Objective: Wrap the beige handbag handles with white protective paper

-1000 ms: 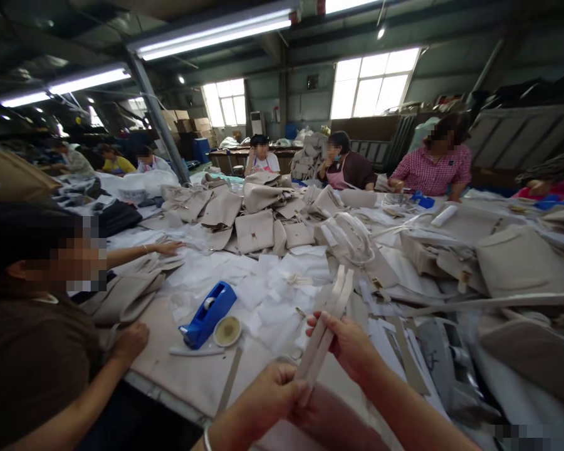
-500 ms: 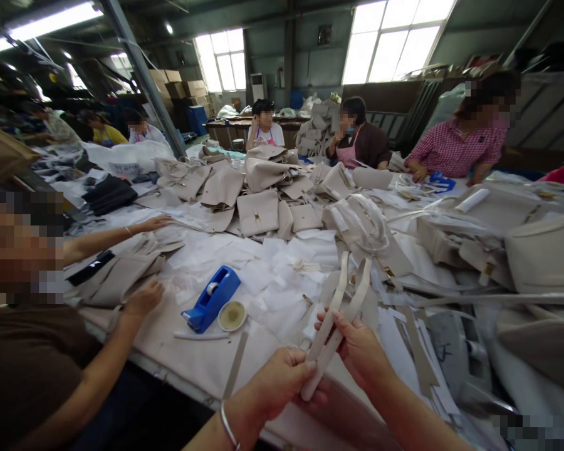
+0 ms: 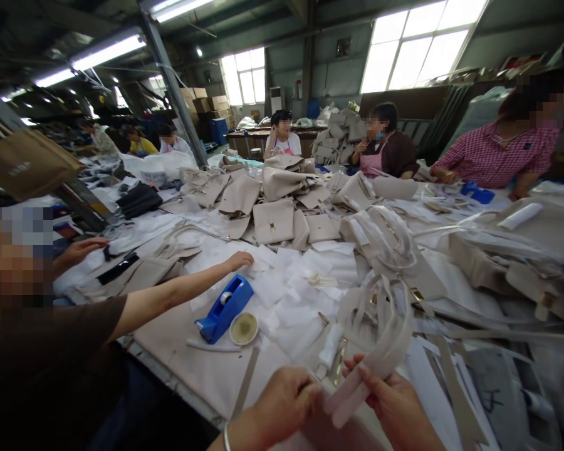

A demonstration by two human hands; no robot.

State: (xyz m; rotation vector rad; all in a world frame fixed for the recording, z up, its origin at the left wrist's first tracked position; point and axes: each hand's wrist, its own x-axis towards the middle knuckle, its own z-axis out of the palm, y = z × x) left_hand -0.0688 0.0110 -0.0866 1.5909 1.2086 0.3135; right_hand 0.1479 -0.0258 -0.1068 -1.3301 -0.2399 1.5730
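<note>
Down at the near edge, both hands meet on a beige strap [image 3: 386, 352]. The left hand [image 3: 286, 401] has its fingers [image 3: 316, 393] curled narrow at the strap's lower end, pinching it as far as shows. A bracelet [image 3: 226, 436] sits on that wrist. The right hand [image 3: 397, 410] grips the same end from the other side, thumb laid over the top and fingers closed under it. From the fingers the strap rises up and to the right, then bends back in a loop above the right fingertips, clear of the table [image 3: 202, 369].

Just beyond the fingertips, between the two hands, lies a small white roll [image 3: 331, 347]. Left of the left fingers a metal ruler [image 3: 245, 391] lies on the table, running away from the person. Farther out on that side stand a blue tape dispenser [image 3: 225, 307] and, touching it, a round disc [image 3: 244, 328]. A co-worker's hand [image 3: 239, 260] reaches in from the left and rests flat on white sheets [image 3: 305, 275], well beyond the left fingers. A heap of beige bags [image 3: 273, 220] lies far past both hands, with more straps [image 3: 380, 232] piled beyond the right fingers.
</note>
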